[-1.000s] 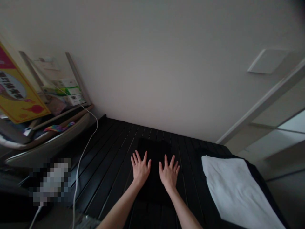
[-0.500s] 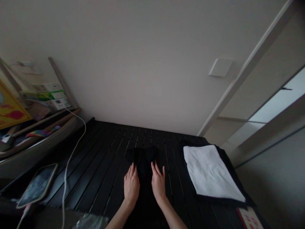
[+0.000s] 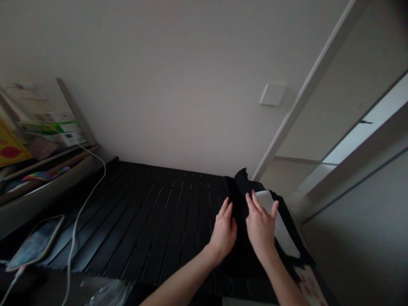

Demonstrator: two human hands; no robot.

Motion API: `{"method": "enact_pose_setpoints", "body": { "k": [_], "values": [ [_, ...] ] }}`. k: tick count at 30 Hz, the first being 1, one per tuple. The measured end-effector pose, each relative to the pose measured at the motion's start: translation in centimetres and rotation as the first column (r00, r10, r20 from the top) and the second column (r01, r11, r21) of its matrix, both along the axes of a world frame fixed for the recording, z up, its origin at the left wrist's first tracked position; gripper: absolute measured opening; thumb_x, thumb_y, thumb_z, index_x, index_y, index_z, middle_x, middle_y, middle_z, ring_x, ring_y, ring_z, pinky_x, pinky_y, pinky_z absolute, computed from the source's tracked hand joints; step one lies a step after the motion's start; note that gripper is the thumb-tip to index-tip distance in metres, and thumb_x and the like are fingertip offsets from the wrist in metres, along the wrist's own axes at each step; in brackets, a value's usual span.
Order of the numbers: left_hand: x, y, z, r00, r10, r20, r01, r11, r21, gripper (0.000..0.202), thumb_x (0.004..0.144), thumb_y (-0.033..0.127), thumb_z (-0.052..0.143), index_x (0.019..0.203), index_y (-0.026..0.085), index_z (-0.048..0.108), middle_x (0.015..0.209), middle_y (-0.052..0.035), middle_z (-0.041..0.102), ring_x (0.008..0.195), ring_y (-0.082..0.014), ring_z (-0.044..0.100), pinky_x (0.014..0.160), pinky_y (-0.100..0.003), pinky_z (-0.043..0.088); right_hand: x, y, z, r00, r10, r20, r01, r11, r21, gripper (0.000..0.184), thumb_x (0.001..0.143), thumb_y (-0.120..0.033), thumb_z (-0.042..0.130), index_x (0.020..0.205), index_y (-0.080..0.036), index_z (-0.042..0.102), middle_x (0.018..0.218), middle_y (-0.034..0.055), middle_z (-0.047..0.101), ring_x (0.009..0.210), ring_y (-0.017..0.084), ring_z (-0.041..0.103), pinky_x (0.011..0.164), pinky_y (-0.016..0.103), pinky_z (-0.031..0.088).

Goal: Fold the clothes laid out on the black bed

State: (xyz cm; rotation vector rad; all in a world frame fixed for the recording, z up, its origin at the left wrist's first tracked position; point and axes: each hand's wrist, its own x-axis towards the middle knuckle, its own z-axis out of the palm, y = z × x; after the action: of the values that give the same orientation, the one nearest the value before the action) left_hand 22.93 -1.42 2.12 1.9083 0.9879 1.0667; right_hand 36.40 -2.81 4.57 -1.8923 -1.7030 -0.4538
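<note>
A folded black cloth [image 3: 239, 187] lies at the right of the black slatted surface [image 3: 153, 212], overlapping a stack topped by a white cloth [image 3: 283, 231]. One black corner sticks up at the far end. My left hand [image 3: 225, 231] rests on the black cloth with its fingers stretched out and close together. My right hand [image 3: 261, 225] lies beside it on the same cloth, fingers extended and thumb spread toward the white cloth. Both thumbs show on top of the fabric.
A phone [image 3: 33, 242] lies at the near left with a white cable [image 3: 81, 208] running up to a shelf of boxes [image 3: 54, 127]. Crumpled plastic [image 3: 108, 293] sits at the near edge. A patterned card [image 3: 307, 280] lies near right. The wall and a door frame [image 3: 296, 114] stand behind.
Both hands have moved right with the black cloth, from the middle of the slats onto the stack with the white cloth. The view has swung right too.
</note>
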Motion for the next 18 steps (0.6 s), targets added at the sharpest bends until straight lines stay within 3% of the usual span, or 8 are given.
{"method": "enact_pose_setpoints", "body": {
  "k": [2,4,7,11,13,15,18],
  "values": [
    [2.7,1.0,1.4,0.995,-0.100,-0.029,0.100,0.995,0.003,0.069,0.084,0.016,0.046,0.149,0.024,0.028,0.159,-0.0040,0.015,0.145,-0.0275,0.015,0.117,-0.051,0.021,3.0,0.8,1.2,0.989,-0.138,0.043,0.139,0.990,0.000,0.060,0.083,-0.008,0.033,0.140,-0.020,0.045,0.152,0.0103,0.035,0.131,0.032,0.043,0.111,0.067,0.000],
    [4.3,1.6,1.3,0.987,-0.108,-0.116,0.107,0.994,-0.014,0.070,0.082,0.022,0.053,0.148,0.030,0.030,0.160,-0.0001,0.003,0.146,-0.0333,0.000,0.115,-0.061,0.011,5.4,1.6,0.8,0.959,-0.274,0.066,0.274,0.962,0.009,0.053,0.087,-0.013,0.033,0.138,-0.019,0.047,0.155,0.0106,0.027,0.142,0.037,0.019,0.107,0.073,0.001],
    [4.9,1.6,-1.2,0.969,-0.068,-0.239,0.060,0.997,-0.042,0.062,0.084,0.032,0.054,0.144,0.034,0.038,0.160,0.0017,-0.001,0.144,-0.0369,-0.009,0.112,-0.066,0.003,7.7,2.0,-3.2,0.923,-0.380,0.067,0.382,0.924,-0.029,0.051,0.092,-0.027,0.035,0.141,-0.016,0.043,0.158,0.0149,0.017,0.144,0.039,-0.001,0.103,0.076,0.005],
    [4.1,0.3,-5.9,0.927,-0.145,-0.346,0.080,0.978,-0.194,0.056,0.088,0.037,0.047,0.144,0.028,0.040,0.159,-0.0052,0.014,0.145,-0.0351,0.001,0.113,-0.062,0.008,9.5,1.4,-10.8,0.926,-0.375,-0.046,0.344,0.887,-0.309,0.061,0.091,-0.048,0.033,0.143,-0.017,0.041,0.155,0.0175,0.025,0.143,0.042,0.010,0.102,0.074,0.012],
    [3.9,-0.1,-7.4,0.908,-0.181,-0.378,0.058,0.947,-0.316,0.058,0.089,0.038,0.045,0.144,0.023,0.040,0.157,-0.0097,0.023,0.145,-0.0358,0.008,0.112,-0.061,0.013,10.4,1.3,-13.1,0.926,-0.358,-0.118,0.288,0.873,-0.394,0.066,0.090,-0.055,0.029,0.145,-0.021,0.037,0.154,0.0162,0.028,0.142,0.042,0.015,0.103,0.073,0.013],
    [4.2,-0.2,-8.2,0.911,-0.188,-0.368,0.037,0.924,-0.381,0.059,0.088,0.038,0.045,0.145,0.020,0.039,0.154,-0.0109,0.030,0.144,-0.0350,0.015,0.113,-0.059,0.016,11.6,1.5,-13.7,0.909,-0.376,-0.177,0.286,0.875,-0.391,0.068,0.089,-0.059,0.026,0.146,-0.023,0.034,0.155,0.0153,0.027,0.141,0.042,0.017,0.102,0.073,0.013],
    [5.1,0.3,-8.4,0.944,-0.172,-0.283,0.044,0.912,-0.408,0.061,0.088,0.036,0.045,0.145,0.016,0.037,0.151,-0.0126,0.037,0.141,-0.0304,0.027,0.114,-0.050,0.023,14.2,1.8,-12.4,0.805,-0.530,-0.266,0.445,0.837,-0.320,0.081,0.083,-0.067,0.036,0.148,-0.018,0.030,0.156,0.0219,0.019,0.140,0.047,0.013,0.099,0.075,0.015]
  ]
}}
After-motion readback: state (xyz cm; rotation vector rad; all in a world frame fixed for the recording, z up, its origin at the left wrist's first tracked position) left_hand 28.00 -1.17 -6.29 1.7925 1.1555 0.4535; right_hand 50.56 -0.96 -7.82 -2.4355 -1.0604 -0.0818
